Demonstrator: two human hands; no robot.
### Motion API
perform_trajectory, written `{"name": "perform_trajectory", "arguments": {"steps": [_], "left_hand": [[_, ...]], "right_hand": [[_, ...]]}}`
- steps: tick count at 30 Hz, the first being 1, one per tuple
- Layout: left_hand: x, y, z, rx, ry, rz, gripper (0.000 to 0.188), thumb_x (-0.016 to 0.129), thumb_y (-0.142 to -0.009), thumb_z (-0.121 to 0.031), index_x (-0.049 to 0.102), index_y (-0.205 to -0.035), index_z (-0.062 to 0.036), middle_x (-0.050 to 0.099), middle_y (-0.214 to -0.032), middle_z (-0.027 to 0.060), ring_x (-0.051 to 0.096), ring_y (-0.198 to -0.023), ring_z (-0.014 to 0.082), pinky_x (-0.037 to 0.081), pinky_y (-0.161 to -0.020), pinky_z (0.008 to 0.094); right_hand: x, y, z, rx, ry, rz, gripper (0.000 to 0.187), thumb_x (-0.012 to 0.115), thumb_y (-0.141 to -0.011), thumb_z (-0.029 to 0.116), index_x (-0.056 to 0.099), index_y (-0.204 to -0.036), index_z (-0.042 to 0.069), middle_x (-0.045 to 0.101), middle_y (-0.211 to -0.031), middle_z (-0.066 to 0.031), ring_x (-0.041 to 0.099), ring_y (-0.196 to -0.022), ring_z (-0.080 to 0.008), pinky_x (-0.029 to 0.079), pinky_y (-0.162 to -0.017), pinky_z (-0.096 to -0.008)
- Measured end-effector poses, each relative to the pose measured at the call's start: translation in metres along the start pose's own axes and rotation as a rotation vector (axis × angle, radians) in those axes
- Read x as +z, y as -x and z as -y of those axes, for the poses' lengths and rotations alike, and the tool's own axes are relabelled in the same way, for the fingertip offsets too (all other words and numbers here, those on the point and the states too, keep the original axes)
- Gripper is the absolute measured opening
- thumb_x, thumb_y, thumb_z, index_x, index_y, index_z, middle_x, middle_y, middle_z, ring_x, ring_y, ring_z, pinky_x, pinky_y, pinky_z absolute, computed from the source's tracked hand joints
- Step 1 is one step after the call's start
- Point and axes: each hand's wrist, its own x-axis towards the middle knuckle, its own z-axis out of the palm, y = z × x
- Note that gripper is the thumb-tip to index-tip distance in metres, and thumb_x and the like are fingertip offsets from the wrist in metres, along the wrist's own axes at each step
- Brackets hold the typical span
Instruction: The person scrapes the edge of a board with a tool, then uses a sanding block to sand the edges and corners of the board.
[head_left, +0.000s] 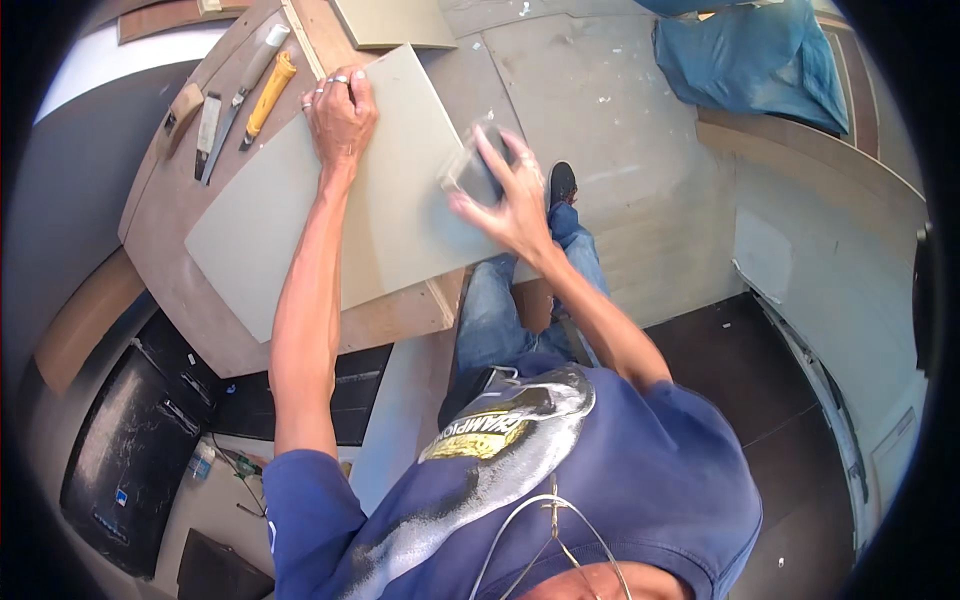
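A flat pale grey-beige panel lies at a slant on the wooden workbench. My left hand, with rings on it, is closed at the panel's far edge, its fingers curled down there. At the panel's right edge my right hand is wrapped round a small rectangular block. Motion blurs this block, which looks like a sanding block; its underside is hidden. Left of my left hand lie a yellow-handled cutter, a long tool with a pale handle, a scraper and a wooden block.
Another panel sits at the bench's far side. Blue cloth hangs at the far right, above a curved pale wall panel. A black case stands at lower left. My legs are beside the bench.
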Motion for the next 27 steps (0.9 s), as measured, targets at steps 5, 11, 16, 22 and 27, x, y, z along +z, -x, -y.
{"name": "perform_trajectory", "arguments": {"steps": [5, 11, 16, 22, 27], "left_hand": [[-0.001, -0.004, -0.007, 0.026, 0.012, 0.01, 0.03, 0.053, -0.104, -0.029, 0.075, -0.108, -0.0081, 0.075, -0.098, 0.0135, 0.066, -0.101, 0.0356, 0.044, -0.098, 0.0508], [-0.013, 0.001, 0.005, 0.065, -0.062, -0.035, 0.024, 0.056, -0.102, -0.024, 0.076, -0.103, -0.0098, 0.065, -0.113, 0.0098, 0.057, -0.111, 0.0329, 0.045, -0.095, 0.051], [-0.019, 0.022, 0.048, 0.051, -0.097, -0.086, 0.019, 0.058, -0.101, -0.022, 0.073, -0.099, -0.0099, 0.066, -0.105, 0.0113, 0.059, -0.105, 0.0343, 0.045, -0.093, 0.0504], [-0.02, 0.023, 0.043, 0.041, -0.085, -0.111, 0.018, 0.058, -0.101, -0.019, 0.07, -0.098, -0.0059, 0.067, -0.101, 0.013, 0.059, -0.103, 0.0363, 0.046, -0.093, 0.0508], [-0.01, -0.001, 0.018, 0.131, -0.047, -0.079, 0.022, 0.055, -0.103, -0.02, 0.068, -0.099, -0.002, 0.066, -0.101, 0.016, 0.059, -0.103, 0.0372, 0.046, -0.094, 0.0514]], "right_hand": [[0.035, -0.215, 0.03, 0.071, -0.027, 0.002, 0.094, 0.07, -0.079, 0.072, 0.053, -0.152, 0.015, 0.048, -0.152, -0.0269, 0.045, -0.137, -0.0446, 0.033, -0.114, -0.0579], [0.059, -0.203, 0.03, 0.131, -0.135, -0.028, 0.093, 0.07, -0.081, 0.07, 0.053, -0.152, 0.012, 0.05, -0.151, -0.0276, 0.047, -0.14, -0.041, 0.034, -0.117, -0.0534], [0.069, -0.056, 0.032, -0.004, -0.171, -0.038, 0.094, 0.082, -0.072, 0.063, 0.056, -0.15, 0.017, 0.046, -0.148, -0.0314, 0.045, -0.138, -0.0458, 0.035, -0.113, -0.055], [0.042, 0.049, 0.025, 0.1, -0.148, 0.01, 0.098, 0.087, -0.068, 0.059, 0.057, -0.149, 0.011, 0.048, -0.145, -0.033, 0.046, -0.137, -0.0487, 0.036, -0.113, -0.057], [0.084, -0.194, -0.007, 0.081, -0.377, -0.079, 0.088, 0.07, -0.084, 0.066, 0.053, -0.151, 0.011, 0.052, -0.148, -0.0282, 0.049, -0.138, -0.0403, 0.036, -0.116, -0.0515]]}}
